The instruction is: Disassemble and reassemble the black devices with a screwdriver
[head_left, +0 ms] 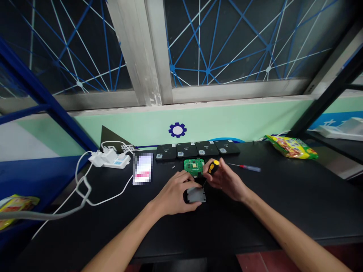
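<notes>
Screwdriver (213, 167) aslant, tip down-left

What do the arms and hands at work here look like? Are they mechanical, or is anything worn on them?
They're human. The left hand and right hand are ungloved, each with five-fingered form; I see no ring or watch. The left forearm and right forearm show no sleeves, cables or markings. Anything worn higher up is out of view.

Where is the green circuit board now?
In the head view, the green circuit board lies centrally on the black table, between four flat black boxes and the left hand.
</notes>
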The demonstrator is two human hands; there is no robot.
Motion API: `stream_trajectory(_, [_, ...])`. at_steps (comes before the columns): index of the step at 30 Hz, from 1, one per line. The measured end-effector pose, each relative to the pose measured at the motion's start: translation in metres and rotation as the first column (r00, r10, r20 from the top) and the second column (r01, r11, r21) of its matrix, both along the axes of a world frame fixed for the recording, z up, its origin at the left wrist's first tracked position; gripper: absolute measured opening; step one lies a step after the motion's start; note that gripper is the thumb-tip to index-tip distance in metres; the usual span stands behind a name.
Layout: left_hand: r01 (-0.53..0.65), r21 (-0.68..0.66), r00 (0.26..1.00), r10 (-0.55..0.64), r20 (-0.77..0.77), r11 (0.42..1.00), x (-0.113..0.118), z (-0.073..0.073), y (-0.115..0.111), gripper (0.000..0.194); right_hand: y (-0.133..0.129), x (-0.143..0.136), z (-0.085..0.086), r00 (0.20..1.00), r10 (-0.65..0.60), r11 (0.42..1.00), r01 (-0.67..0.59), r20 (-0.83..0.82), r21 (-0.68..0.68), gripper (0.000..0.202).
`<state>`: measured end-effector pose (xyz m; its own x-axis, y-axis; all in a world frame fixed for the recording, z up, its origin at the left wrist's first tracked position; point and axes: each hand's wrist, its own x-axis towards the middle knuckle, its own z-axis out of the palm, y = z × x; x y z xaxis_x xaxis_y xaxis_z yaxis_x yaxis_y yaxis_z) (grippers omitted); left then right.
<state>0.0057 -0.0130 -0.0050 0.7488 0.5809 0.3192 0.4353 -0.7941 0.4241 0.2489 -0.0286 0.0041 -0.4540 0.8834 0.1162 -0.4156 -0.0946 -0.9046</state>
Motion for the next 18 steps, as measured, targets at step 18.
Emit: stream_trajectory(18, [0.008,-0.021,1.0,-0.008,-0.012,1.0,0.0007,0.0032,0.0002,0.043,0.0058,-0.0036,-0.0024,0.994,-0.093,0.994,0.096,-0.062,0.056,0.064])
